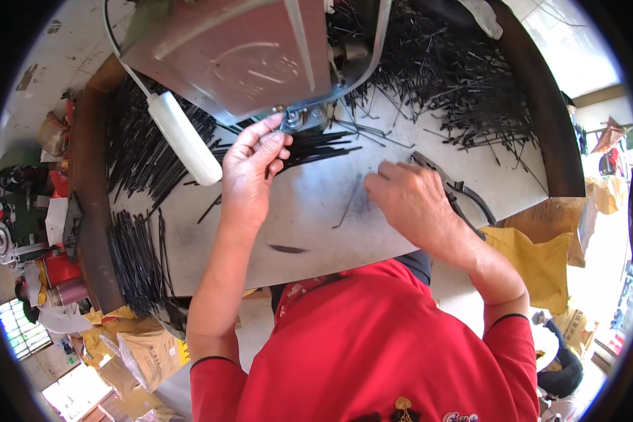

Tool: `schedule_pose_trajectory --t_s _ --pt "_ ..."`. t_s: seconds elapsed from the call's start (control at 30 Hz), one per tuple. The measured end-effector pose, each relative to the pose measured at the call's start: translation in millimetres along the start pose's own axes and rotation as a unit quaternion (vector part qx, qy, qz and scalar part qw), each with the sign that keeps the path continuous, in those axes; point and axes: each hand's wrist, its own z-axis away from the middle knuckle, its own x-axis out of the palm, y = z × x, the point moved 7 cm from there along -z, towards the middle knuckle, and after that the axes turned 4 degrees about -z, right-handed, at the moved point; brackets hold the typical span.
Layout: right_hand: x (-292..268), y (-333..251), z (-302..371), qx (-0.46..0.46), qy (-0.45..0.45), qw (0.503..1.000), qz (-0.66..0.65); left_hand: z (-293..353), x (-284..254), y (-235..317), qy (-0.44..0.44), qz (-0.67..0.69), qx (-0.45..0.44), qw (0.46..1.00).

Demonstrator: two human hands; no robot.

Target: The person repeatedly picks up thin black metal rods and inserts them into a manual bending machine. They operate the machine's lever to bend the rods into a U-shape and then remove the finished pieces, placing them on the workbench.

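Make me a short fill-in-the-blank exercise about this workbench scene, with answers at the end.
1. The hand nearer the machine is the ____ one.
2. The tool next to the right hand is a pair of ____.
3. The thin rods piled on the table are ____ in colour.
4. The person's shirt is ____ in colour.

Answers: left; pliers; black; red.
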Motion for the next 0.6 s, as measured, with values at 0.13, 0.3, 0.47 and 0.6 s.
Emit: schedule_pose_trajectory --t_s 0.13,0.3,0.47,0.6 --pt "2.0 6.4 -2.9 0.016 0.003 0.998 -0.055 -2.1 -3.4 1.0 -0.007 -0.017 0.001 1.000" --pt "8.6 -5.1 -13.3 0.101 -0.018 0.994 -0.049 -1.3 1.1 2.3 0.008 -0.015 0.007 1.000" --pt "14.0 -15.6 -14.0 -0.035 0.022 0.998 0.049 -1.7 2.1 2.7 0.006 -0.019 0.009 1.000" --pt "7.6 -10.7 -20.9 -0.056 -0.095 0.992 0.059 -2.0 1.0 3.4 0.008 -0.030 0.014 0.999"
